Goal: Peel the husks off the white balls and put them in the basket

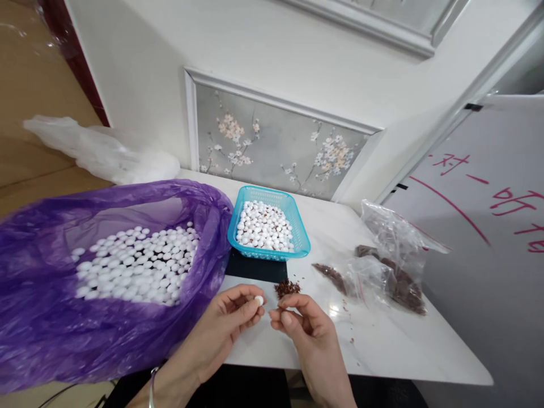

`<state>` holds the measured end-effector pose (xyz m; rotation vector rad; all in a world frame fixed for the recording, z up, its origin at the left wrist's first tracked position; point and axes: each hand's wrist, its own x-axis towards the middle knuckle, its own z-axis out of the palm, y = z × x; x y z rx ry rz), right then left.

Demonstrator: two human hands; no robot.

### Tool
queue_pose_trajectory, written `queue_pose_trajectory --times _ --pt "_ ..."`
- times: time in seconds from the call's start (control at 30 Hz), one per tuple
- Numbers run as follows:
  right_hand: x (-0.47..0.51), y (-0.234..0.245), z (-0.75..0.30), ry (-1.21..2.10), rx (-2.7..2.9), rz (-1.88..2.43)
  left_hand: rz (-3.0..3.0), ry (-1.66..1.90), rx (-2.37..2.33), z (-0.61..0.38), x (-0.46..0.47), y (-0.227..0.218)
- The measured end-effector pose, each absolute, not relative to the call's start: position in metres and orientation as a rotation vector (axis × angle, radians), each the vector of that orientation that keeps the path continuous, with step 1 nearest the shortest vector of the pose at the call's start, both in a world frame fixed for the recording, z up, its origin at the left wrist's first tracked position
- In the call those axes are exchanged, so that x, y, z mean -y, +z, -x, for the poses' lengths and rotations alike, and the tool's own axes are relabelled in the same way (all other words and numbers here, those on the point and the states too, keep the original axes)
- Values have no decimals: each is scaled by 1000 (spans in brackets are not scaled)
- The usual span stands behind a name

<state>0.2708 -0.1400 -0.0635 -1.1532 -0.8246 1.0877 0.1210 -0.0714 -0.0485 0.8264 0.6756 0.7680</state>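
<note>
My left hand point(232, 317) pinches one small white bead point(259, 300) between thumb and fingertips above the table's front edge. My right hand point(304, 323) is close beside it, fingers pinched together on something too small to make out. Just beyond the fingertips lies a little pile of dark red bits point(287, 288). A purple plastic bag point(46, 317) full of white beads point(136, 266) lies open at my left. A blue plastic basket point(301, 241) behind the hands holds more white beads mixed with red specks.
Clear plastic bags point(395, 255) with dark red bits lie at the right on the white table point(382, 345). A black flat object point(255, 267) sits under the basket. A white plastic bag point(102, 150) lies at the back left. A whiteboard point(488, 226) with red writing stands at the right.
</note>
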Motion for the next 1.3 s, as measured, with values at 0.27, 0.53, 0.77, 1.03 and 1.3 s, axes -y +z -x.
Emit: queue_pose_trajectory --times 0.27,0.53,0.77,1.03,1.3 --pt "138 -57 -261 1041 985 1100 -743 758 -654 -118 74 -48" --pt "134 -49 -245 816 1095 1220 -779 769 -657 -118 73 -49" --pt "135 -54 -242 670 1189 1275 -806 783 -655 -118 73 -49" --pt "135 -54 -241 627 1223 1298 -818 786 -701 -118 74 -47" --pt "132 -55 -239 596 1246 1284 -812 811 -695 -117 75 -49"
